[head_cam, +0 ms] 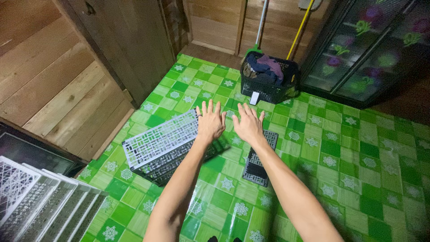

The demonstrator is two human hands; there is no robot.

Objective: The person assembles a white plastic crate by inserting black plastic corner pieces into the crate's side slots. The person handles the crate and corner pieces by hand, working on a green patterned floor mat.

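Both my arms reach forward over a green patterned floor. My left hand [210, 120] is spread flat with fingers apart, hovering over the right end of a stack of white and dark lattice panels [159, 142] lying on the floor. My right hand [247, 123] is also spread, palm down, above a small dark lattice panel [259, 165] that lies flat. Neither hand holds anything. Whether the hands touch the panels cannot be told.
A black basket [268, 79] full of clothes stands ahead, with a small white tag on its front. Broom handles [299, 28] lean behind it. A dark glass cabinet [371, 49] is at right, wooden walls [53, 76] at left, more white lattice panels [36, 201] at bottom left.
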